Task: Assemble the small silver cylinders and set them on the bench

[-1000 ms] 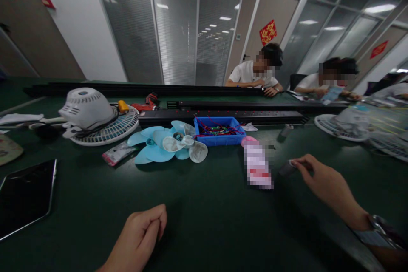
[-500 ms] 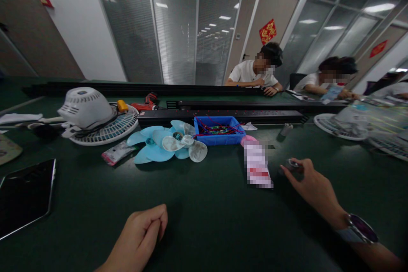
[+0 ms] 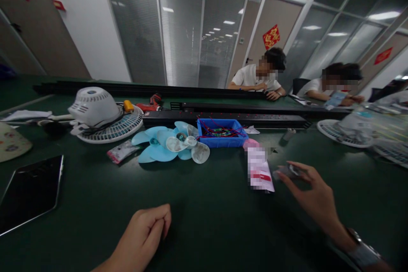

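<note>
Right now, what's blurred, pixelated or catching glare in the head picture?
In the head view, the grey object in the right hand is blurred, the pink packet is pixelated, and pale glare shows on the table near the light-blue fan blades.

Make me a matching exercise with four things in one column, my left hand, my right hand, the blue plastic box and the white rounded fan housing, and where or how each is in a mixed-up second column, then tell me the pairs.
Column one
1. Left hand
2. Right hand
3. Blue plastic box
4. White rounded fan housing

Column two
A. Has red wires in it
B. Sits on a round slatted grille
C. Thumb and fingers at a small grey cylinder
D. Fingers curled in, no object visible in it

Pairs: 1-D, 2-C, 3-A, 4-B
</note>
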The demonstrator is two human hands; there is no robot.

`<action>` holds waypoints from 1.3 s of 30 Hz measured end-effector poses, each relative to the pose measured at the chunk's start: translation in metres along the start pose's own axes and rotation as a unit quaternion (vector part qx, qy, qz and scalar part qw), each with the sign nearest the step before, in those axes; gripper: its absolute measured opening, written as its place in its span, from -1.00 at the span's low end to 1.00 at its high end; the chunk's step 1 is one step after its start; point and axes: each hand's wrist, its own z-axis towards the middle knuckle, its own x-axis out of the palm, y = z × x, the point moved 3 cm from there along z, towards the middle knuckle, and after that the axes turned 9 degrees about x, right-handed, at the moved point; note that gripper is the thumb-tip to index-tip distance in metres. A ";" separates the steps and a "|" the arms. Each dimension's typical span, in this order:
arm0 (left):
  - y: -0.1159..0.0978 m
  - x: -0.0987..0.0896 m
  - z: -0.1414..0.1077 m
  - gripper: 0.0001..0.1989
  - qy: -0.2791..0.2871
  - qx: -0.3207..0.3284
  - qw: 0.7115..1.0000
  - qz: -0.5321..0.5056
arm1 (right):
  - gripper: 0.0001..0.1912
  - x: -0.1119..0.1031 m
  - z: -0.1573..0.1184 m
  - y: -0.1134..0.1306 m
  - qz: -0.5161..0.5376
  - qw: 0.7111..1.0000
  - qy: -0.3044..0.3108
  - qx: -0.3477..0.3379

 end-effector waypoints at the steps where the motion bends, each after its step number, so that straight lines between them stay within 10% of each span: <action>1: 0.000 0.000 0.001 -0.67 0.001 0.002 1.000 -0.001 | -0.45 0.002 -0.008 0.021 0.023 0.999 0.034 -0.028; 6: -0.009 -0.001 0.002 -0.72 0.015 0.032 0.999 0.004 | -0.65 0.031 -0.055 0.123 0.126 0.939 0.259 -0.190; 10: -0.025 -0.006 0.001 -0.75 0.023 0.097 0.995 0.016 | -0.60 0.059 -0.079 0.160 0.158 0.898 0.346 -0.221; 27: -0.057 0.003 0.004 -0.43 0.080 0.272 0.949 0.138 | -0.34 0.081 -0.094 0.149 0.170 0.880 0.366 -0.249; 39: -0.065 0.004 0.005 -0.47 0.058 0.223 0.968 0.104 | -0.24 0.083 -0.096 0.147 0.151 0.883 0.368 -0.251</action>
